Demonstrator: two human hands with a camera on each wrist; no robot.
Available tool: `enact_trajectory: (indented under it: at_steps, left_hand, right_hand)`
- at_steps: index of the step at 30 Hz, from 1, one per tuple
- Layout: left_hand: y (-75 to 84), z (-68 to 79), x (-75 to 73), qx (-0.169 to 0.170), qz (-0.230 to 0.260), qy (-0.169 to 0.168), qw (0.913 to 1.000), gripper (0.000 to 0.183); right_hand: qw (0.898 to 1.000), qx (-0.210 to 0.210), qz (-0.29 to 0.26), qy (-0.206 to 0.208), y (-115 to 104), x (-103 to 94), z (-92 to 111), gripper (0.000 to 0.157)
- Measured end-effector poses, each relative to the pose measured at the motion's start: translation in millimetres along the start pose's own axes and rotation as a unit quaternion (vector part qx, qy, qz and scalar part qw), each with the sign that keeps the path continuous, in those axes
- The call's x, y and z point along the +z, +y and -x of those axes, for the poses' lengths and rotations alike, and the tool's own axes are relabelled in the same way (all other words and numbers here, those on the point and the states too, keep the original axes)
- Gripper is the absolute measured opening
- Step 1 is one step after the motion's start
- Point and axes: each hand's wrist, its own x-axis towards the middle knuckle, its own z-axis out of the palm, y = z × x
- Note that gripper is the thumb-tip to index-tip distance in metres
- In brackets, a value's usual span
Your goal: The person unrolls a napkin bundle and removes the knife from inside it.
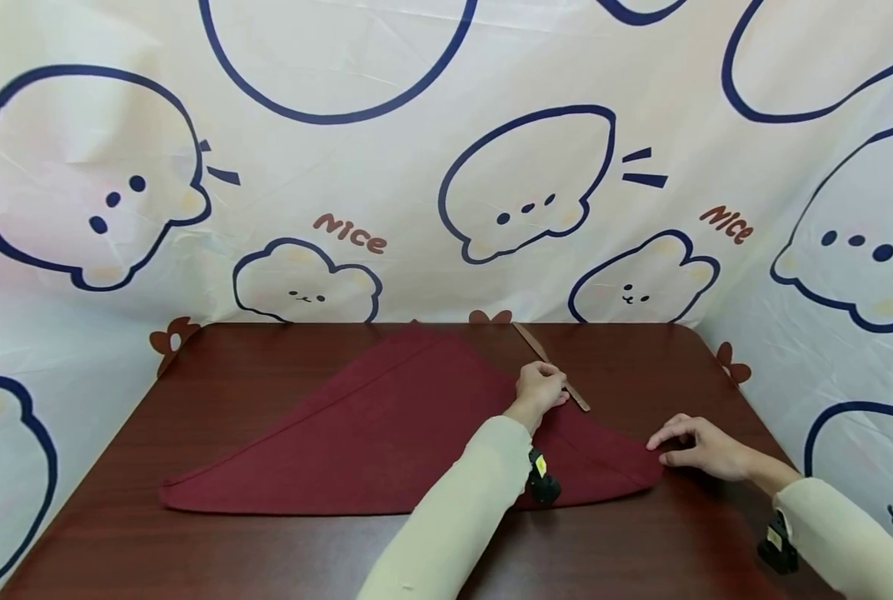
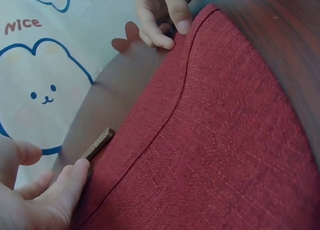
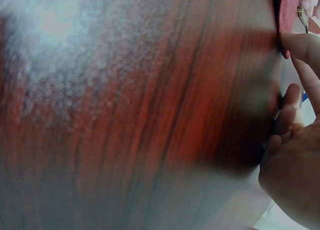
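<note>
A dark red cloth (image 1: 386, 433), folded into a broad triangle with a seam along its slanted edges, lies on the brown table (image 1: 266, 558). My left hand (image 1: 541, 387) is at the cloth's right slanted edge, its fingers bent but spread apart, a fingertip touching the edge in the left wrist view. Farther right, my right hand (image 1: 705, 447) pinches the cloth's right corner between thumb and forefinger; the other fingers curl loosely. Just beyond my left hand lies a narrow, flat brown stick (image 1: 577, 396), partly hidden by that hand.
A pale curtain (image 1: 416, 183) printed with cartoon figures hangs behind the table and along both sides. The cloth's far tip (image 1: 416, 327) reaches the table's back edge. Black wrist cameras (image 1: 542, 479) sit on both sleeves.
</note>
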Motion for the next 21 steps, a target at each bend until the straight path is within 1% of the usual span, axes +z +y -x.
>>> enact_trajectory:
  at_steps: [2,6,9,13,17,21]
  left_hand:
    - [1.4,1.3,-1.6,0.004,0.000,-0.004,1.0000,0.005]
    - [3.5,1.1,-6.4,0.011,0.013,-0.011,0.9998,0.006]
    - [3.6,0.4,-13.5,0.022,0.025,-0.028,0.9991,0.013]
    - [1.6,1.9,-28.7,0.030,0.038,-0.055,0.9973,0.018]
    - [-1.0,6.8,-45.2,0.034,0.040,-0.079,0.9955,0.021]
    - [-3.5,15.5,-60.8,0.039,0.038,-0.109,0.9926,0.028]
  right_hand:
    - [1.000,0.002,-0.002,0.003,-1,-0.9,0,0.016]
    - [1.000,-0.009,0.003,0.007,-2,-2.2,0,0.017]
    - [1.000,-0.019,0.009,0.013,-1,-1.8,0,0.018]
    - [0.999,-0.019,0.015,0.021,-1,-0.9,1,0.018]
    - [1.000,-0.009,0.014,0.020,-2,-0.2,1,0.017]
    - [1.000,-0.011,0.004,0.004,-3,2.7,1,0.017]
